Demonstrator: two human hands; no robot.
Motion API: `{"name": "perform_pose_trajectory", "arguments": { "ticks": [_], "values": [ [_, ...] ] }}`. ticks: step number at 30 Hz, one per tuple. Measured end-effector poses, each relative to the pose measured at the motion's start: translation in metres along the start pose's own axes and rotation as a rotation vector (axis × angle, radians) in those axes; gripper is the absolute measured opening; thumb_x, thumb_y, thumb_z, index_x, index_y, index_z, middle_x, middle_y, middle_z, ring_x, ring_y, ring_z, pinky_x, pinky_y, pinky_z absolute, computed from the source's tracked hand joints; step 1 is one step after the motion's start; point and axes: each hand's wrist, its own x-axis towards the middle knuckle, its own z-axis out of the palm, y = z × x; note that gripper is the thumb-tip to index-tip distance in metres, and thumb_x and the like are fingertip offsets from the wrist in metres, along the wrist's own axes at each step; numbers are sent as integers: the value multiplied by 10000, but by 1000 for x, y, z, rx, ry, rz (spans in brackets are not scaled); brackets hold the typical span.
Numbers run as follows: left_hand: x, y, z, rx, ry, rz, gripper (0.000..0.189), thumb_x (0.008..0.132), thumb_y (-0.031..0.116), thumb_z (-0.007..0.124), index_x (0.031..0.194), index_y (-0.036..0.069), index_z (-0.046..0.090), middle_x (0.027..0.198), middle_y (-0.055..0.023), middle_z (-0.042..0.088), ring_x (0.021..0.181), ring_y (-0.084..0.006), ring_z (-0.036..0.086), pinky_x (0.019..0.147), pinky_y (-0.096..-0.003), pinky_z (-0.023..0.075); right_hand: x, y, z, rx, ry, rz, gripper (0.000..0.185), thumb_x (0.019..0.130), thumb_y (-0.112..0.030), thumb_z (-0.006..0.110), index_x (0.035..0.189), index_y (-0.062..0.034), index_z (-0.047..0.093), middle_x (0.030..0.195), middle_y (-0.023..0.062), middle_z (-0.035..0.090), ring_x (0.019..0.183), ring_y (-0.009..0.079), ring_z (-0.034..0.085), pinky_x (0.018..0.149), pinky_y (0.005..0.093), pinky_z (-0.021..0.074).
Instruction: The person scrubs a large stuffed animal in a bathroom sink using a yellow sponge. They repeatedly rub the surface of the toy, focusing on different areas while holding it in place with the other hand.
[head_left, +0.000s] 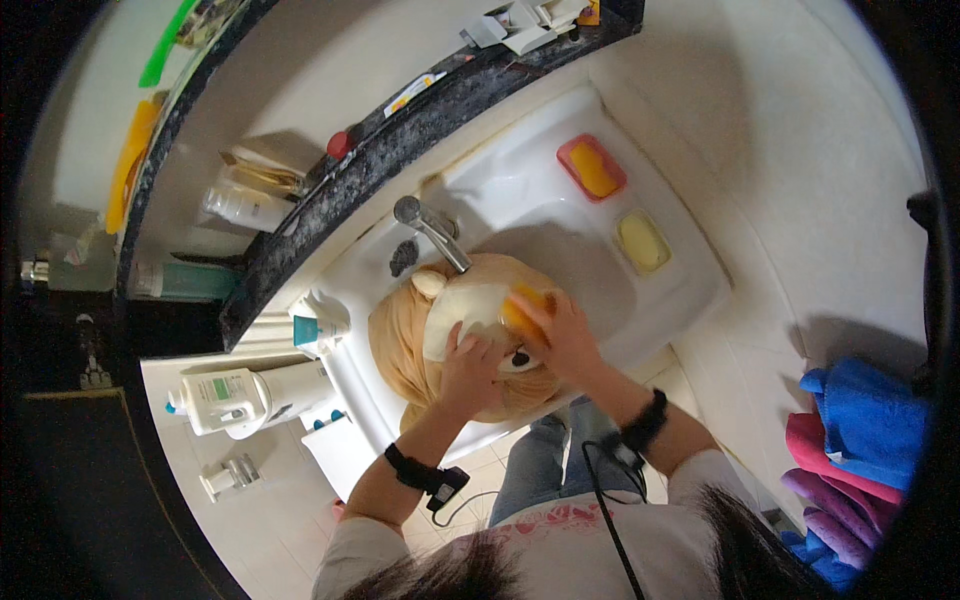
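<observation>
A tan plush toy (397, 345) with a cream patch and a black-and-white eye lies over the near-left part of a white washbasin (675, 330). My left hand (472, 371) rests on the plush with its fingers spread. In my right hand (566, 337) is an orange block (523, 311), held against the cream patch. Motion blurs the block, so I cannot tell whether it is soap or a sponge. The chrome faucet (435, 232) reaches over the toy's far edge.
On the basin's right rim sit a pink soap dish (621, 184) with an orange bar and a pale yellow soap in a dish (643, 241). A dark stone shelf (420, 112) runs behind. White bottles (225, 401) stand at left; towels (870, 435) hang at right.
</observation>
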Motion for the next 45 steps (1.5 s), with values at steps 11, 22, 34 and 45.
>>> {"name": "perform_pose_trajectory", "arguments": {
  "ticks": [11,22,34,45],
  "values": [
    [-6,-10,4,-10,111,47,393,596,126,684,987,134,642,956,-54,598,1039,-266,517,1107,-542,253,-5,-31,-6,-30,-259,66,566,884,-357,613,1421,-309,440,1090,226,480,1057,397,490,895,486,412],
    [-4,-11,6,-31,27,7,368,595,80,675,958,129,635,961,-45,592,1021,-248,521,1100,-548,261,3,-23,-3,-125,-296,212,528,917,-356,565,1422,-260,445,1082,252,516,996,396,495,867,489,421],
    [-6,-10,10,17,106,59,303,628,96,655,927,141,643,920,-38,581,980,-241,520,1124,-542,228,-5,-27,-3,-151,-197,85,520,931,-372,548,1427,-270,433,1125,249,501,990,414,499,891,482,427],
    [-5,-8,8,-30,37,55,372,587,126,689,954,117,626,949,-55,603,1025,-253,533,1129,-541,222,8,-23,-1,-158,-64,-14,539,910,-336,579,1424,-277,426,1033,240,562,914,417,551,871,485,462]
  ]
}}
